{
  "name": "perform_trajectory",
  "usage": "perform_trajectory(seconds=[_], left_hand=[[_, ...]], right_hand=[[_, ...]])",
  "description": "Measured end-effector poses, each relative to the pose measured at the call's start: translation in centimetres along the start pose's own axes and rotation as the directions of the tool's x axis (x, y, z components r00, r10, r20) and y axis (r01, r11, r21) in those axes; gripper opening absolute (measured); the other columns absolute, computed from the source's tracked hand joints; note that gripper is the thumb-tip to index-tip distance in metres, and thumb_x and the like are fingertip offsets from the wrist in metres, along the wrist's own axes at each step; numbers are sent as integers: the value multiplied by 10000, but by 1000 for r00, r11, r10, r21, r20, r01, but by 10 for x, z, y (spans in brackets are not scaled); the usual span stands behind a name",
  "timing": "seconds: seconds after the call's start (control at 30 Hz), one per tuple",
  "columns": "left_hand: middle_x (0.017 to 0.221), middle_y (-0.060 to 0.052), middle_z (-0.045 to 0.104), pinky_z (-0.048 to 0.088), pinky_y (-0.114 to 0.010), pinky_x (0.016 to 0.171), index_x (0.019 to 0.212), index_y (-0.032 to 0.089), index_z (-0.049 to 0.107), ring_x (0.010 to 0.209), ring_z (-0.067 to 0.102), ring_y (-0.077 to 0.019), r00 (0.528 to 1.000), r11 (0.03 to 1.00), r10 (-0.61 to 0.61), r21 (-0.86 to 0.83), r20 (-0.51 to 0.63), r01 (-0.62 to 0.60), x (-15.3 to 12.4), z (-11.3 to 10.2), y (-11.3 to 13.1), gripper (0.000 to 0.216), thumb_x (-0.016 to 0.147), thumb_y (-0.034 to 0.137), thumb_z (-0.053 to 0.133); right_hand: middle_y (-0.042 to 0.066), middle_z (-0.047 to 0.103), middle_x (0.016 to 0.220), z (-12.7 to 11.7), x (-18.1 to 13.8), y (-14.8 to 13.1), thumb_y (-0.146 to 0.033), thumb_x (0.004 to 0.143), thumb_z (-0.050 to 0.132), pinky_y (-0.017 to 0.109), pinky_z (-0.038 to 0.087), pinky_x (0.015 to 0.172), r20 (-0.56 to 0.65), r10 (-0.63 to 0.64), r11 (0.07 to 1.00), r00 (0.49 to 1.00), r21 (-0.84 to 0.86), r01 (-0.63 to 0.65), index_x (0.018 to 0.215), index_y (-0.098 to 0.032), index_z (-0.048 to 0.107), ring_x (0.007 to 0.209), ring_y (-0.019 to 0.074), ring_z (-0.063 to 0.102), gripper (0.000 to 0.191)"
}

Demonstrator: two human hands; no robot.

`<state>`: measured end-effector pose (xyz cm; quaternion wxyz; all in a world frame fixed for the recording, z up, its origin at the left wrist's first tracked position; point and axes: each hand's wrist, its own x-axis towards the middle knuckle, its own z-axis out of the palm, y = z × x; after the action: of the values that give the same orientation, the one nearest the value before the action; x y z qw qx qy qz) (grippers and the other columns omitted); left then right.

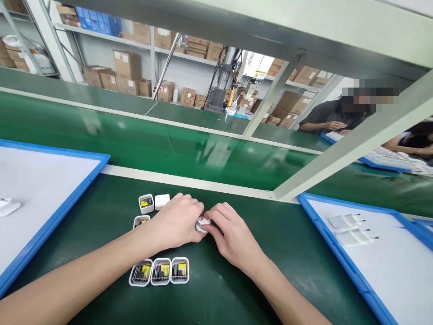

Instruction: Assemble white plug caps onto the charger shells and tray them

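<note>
And here are both hands, meeting right over the middle of the dark green surface (pixel 237 289)! Between them sits a small white plastic piece (pixel 203 225), clear of the cases around it. The right hand (pixel 230 232) comes in from the side, its grip pinching the piece between thumb and forefinger. Opposite, the left hand (pixel 181 221) curls over, its grip closed on the piece's other side, most of those fingertips hidden from us.

Look below the left forearm (pixel 111 259): a row of three open white plastic cases (pixel 161 272), rounded at the corners, standing side by side, black and yellow components packed inside each. Above the forearm, another open white case (pixel 146 204) shows the same colours, and just beside it a plain white block-shaped piece (pixel 162 201), partly behind the left hand. One more open case (pixel 141 220) peeks out, its lower part covered by the arm.

Out wide left, a blue-rimmed tray with a white base (pixel 43 185) carries a white plastic part (pixel 8 206) near the picture's edge. Over on the right, a second blue-rimmed white tray (pixel 389 271) holds two white plug-shaped parts (pixel 352 230), lying next to each other, thin pins pointing right!
</note>
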<state>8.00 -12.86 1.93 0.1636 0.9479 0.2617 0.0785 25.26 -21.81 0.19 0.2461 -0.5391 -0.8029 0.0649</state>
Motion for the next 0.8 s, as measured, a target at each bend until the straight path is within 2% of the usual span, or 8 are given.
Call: perform_trajectory(seconds=[0.13,0.3,0.5,0.7,0.8], left_hand=[[878,-66,684,437,-363,742,774,192,563,869,630,-268,1000,1000,-15,1,13,15,0,0,-1,220,804,370,689],[883,-70,685,444,-358,724,788,187,579,867,626,-268,1000,1000,-18,-21,-9,17,-2,1,0,205,811,367,675],[894,-81,694,465,-373,795,828,175,619,892,633,-266,1000,999,10,-31,-16,-11,-4,-1,-1,181,822,349,669],[968,-35,688,485,-336,789,880,211,643,983,623,-245,991,938,-117,-334,-60,91,-12,-12,-2,301,855,511,639],[1086,-38,673,505,-342,813,998,228,634,1010,625,-242,990,911,-131,-402,-61,96,-13,-13,2,348,868,550,616]], right_hand=[[78,586,907,2,1,-1,-197,1060,416,368,435,735,12,16,1000,1000,14,-17,942,-194,576,836,235,513,199],[51,601,878,2,2,-1,-222,1046,473,339,438,729,29,66,980,997,184,-70,924,-209,582,823,220,533,164],[50,611,863,12,-2,2,-276,1004,542,332,445,725,-68,176,931,982,336,-143,883,-203,629,794,213,547,166],[-2,596,758,11,-3,16,-481,954,651,275,459,625,-142,343,803,929,557,-211,924,-203,638,683,171,553,279],[8,601,777,5,-3,14,-526,934,656,274,468,616,-183,381,764,906,614,-197,886,-201,623,690,171,564,330]])
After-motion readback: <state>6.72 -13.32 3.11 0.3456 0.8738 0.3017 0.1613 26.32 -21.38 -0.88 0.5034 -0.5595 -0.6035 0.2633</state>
